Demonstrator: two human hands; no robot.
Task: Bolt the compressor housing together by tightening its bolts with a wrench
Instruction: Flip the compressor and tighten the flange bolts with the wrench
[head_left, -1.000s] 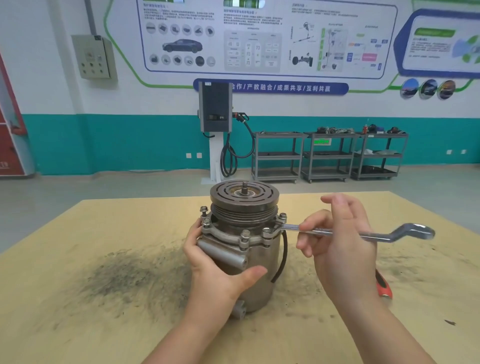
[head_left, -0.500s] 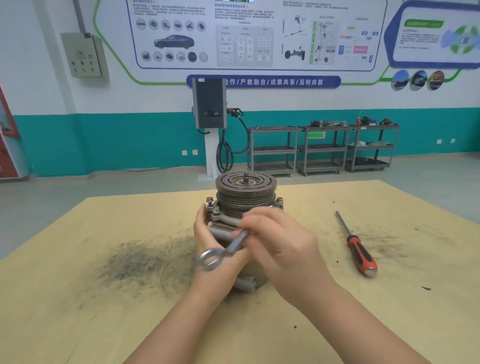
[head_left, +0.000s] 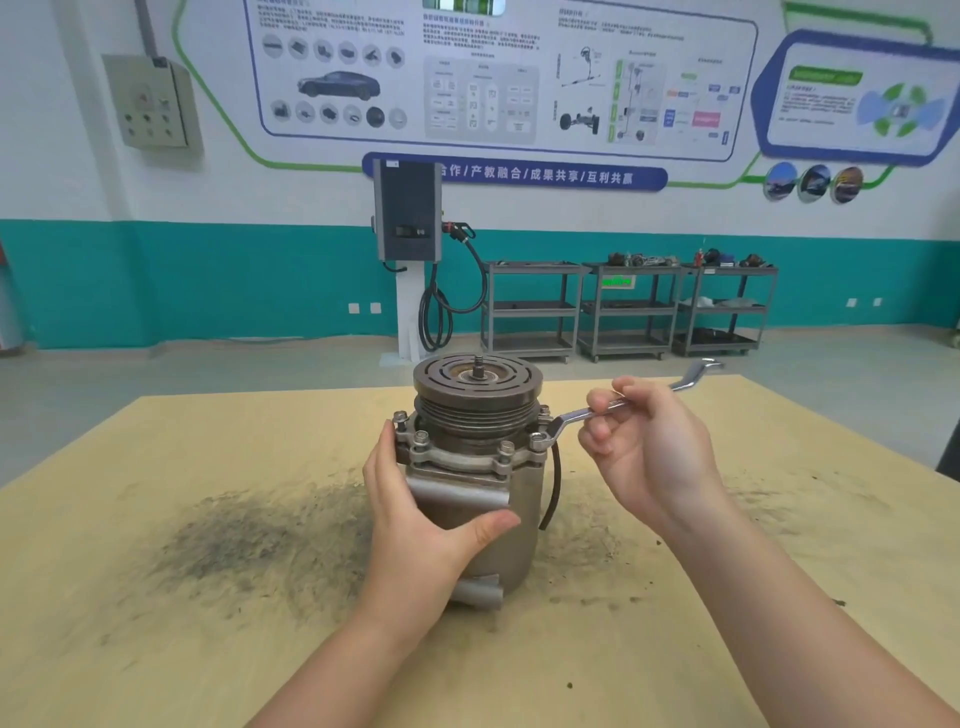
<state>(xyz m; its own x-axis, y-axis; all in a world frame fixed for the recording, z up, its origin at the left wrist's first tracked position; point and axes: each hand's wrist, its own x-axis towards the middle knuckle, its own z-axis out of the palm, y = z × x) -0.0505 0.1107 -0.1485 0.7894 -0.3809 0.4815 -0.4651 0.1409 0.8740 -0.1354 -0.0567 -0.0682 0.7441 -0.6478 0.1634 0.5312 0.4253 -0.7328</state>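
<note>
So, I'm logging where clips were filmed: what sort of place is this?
Probably an automotive training workshop: a car-systems wall poster, an EV charging post by the wall, and metal parts carts behind the workbench.

Rear wall (head_left: 78, 171): white above, teal band below. Large printed info panels (head_left: 498, 73) with diagrams on the upper wall; grey electrical box (head_left: 150, 101) at left. Charging post (head_left: 408, 218) with black looped cable stands at the wall. Three grey metal shelf carts (head_left: 628, 312) to its right, small parts on top. Floor (head_left: 208, 364) grey
</note>
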